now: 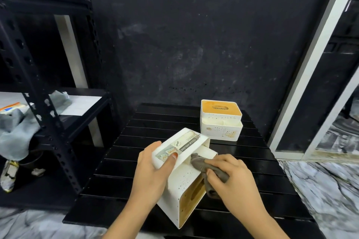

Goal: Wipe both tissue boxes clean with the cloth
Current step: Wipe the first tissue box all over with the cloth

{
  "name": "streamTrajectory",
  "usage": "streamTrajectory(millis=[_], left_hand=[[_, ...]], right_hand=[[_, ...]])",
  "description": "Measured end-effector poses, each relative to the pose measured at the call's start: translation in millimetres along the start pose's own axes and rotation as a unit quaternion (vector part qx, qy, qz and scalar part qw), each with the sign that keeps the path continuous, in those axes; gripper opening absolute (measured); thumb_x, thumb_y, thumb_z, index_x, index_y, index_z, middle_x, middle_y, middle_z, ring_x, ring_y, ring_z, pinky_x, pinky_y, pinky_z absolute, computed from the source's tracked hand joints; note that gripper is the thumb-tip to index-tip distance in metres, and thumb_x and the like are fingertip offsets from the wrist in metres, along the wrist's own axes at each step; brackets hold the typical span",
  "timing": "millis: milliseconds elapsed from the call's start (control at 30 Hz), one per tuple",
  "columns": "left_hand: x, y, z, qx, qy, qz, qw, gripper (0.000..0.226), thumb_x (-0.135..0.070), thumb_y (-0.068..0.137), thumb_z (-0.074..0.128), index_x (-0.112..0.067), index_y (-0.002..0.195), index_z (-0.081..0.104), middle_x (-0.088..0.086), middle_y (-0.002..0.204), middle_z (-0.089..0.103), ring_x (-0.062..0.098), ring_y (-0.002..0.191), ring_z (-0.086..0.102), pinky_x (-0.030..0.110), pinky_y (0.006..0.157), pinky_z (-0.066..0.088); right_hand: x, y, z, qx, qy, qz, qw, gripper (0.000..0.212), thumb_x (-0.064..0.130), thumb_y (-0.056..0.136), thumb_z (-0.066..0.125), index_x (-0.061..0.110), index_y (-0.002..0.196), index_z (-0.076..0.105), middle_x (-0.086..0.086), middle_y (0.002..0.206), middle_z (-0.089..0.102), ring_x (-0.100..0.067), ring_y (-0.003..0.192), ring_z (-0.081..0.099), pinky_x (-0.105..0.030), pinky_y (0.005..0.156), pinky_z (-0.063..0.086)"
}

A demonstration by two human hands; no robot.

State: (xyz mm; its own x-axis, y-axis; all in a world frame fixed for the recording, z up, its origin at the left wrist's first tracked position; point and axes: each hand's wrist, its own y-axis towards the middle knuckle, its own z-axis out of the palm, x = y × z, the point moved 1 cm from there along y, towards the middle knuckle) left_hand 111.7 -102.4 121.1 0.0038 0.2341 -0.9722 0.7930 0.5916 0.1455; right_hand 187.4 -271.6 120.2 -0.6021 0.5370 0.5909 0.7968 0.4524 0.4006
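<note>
A white tissue box (pixel 179 182) with a wooden lid and a "TISSUE HOLDER" label is tipped on its side at the front of the black slatted table (pixel 136 141). My left hand (pixel 151 163) grips its upper left corner, thumb on the label. My right hand (pixel 231 178) holds a bunched grey-brown cloth (pixel 204 165) pressed against the box's upward-facing side beside its front compartment. A second white tissue box (pixel 221 122) with a wooden lid stands upright at the back right of the table, untouched.
A black metal shelving rack (pixel 48 103) stands to the left, with grey cloths (pixel 17 128) and small items on its shelf. Behind the table is a dark wall. White frames (pixel 303 87) stand at the right. The floor is marbled.
</note>
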Motion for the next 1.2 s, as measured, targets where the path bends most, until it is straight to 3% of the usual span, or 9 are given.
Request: streamTrajectory(millis=[100,200,400,533,700,833,967,1033,1200], left_hand=[[3,1,2,-0.008,0.006,-0.001,1.000,0.030,-0.035,0.085,0.064,-0.039,0.111,0.050,-0.010,0.118,0.049,0.002,0.102,0.052,0.019,0.075,0.045],[7,1,3,-0.019,0.020,0.000,1.000,0.038,-0.037,0.084,0.063,-0.032,0.120,0.051,-0.009,0.119,0.049,0.002,0.102,0.052,0.018,0.074,0.044],[9,3,5,-0.028,0.029,0.006,0.999,0.039,-0.036,0.084,0.065,-0.031,0.121,0.052,-0.009,0.120,0.048,-0.002,0.102,0.050,0.014,0.073,0.040],[13,4,4,-0.030,0.036,0.005,0.999,0.047,-0.047,0.080,0.065,-0.028,0.122,0.054,-0.007,0.121,0.050,-0.002,0.105,0.050,0.018,0.080,0.042],[9,1,3,-0.015,0.039,0.013,0.999,0.034,-0.033,0.083,0.065,-0.032,0.116,0.055,-0.011,0.117,0.049,-0.006,0.104,0.048,0.012,0.076,0.038],[8,2,2,-0.003,0.027,-0.003,1.000,0.030,-0.043,0.081,0.067,-0.038,0.108,0.054,-0.012,0.113,0.051,0.002,0.105,0.052,0.019,0.077,0.044],[10,6,3,-0.005,0.054,-0.012,0.998,0.053,-0.061,0.067,0.061,-0.029,0.109,0.058,-0.003,0.113,0.058,0.010,0.104,0.057,0.035,0.087,0.051],[11,6,3,-0.008,0.062,-0.019,0.998,0.052,-0.061,0.066,0.061,-0.028,0.106,0.059,-0.001,0.110,0.060,0.013,0.103,0.059,0.039,0.088,0.051],[7,0,3,-0.021,0.055,-0.013,0.998,0.038,-0.041,0.079,0.068,-0.031,0.113,0.054,-0.010,0.113,0.049,0.000,0.106,0.048,0.019,0.083,0.043]], right_hand=[[-4,-6,-10,-0.016,0.024,-0.004,1.000,0.023,0.020,0.080,0.066,0.035,0.097,0.070,0.028,0.092,0.056,-0.005,0.093,0.049,-0.010,0.075,0.036],[-2,-8,-13,0.022,0.018,-0.019,0.999,0.023,0.023,0.080,0.065,0.039,0.096,0.070,0.029,0.091,0.057,-0.003,0.094,0.048,-0.011,0.077,0.037],[12,-2,-1,0.054,0.014,-0.034,0.998,0.021,0.034,0.081,0.060,0.038,0.100,0.069,0.029,0.094,0.055,-0.002,0.095,0.043,-0.007,0.079,0.035],[25,-8,14,0.048,0.030,-0.068,0.996,0.049,0.056,0.067,0.037,0.038,0.099,0.069,0.033,0.089,0.051,0.002,0.097,0.040,-0.004,0.082,0.032],[20,-11,9,0.065,0.039,-0.071,0.995,0.045,0.056,0.067,0.040,0.040,0.098,0.069,0.030,0.091,0.055,0.002,0.094,0.042,-0.006,0.082,0.033],[18,3,4,0.052,0.018,-0.038,0.998,0.024,0.039,0.078,0.057,0.040,0.098,0.069,0.027,0.091,0.055,-0.004,0.094,0.042,-0.014,0.079,0.039],[33,-3,20,0.033,-0.012,-0.070,0.997,0.042,0.051,0.072,0.040,0.038,0.101,0.068,0.021,0.095,0.057,-0.007,0.094,0.042,-0.014,0.077,0.040],[34,-13,27,0.017,-0.006,-0.093,0.996,0.042,0.052,0.069,0.040,0.038,0.097,0.068,0.020,0.089,0.058,-0.008,0.088,0.047,-0.018,0.073,0.045],[25,-10,14,0.039,0.015,-0.053,0.998,0.049,0.058,0.066,0.038,0.040,0.100,0.068,0.029,0.090,0.052,-0.003,0.091,0.042,-0.011,0.076,0.038]])
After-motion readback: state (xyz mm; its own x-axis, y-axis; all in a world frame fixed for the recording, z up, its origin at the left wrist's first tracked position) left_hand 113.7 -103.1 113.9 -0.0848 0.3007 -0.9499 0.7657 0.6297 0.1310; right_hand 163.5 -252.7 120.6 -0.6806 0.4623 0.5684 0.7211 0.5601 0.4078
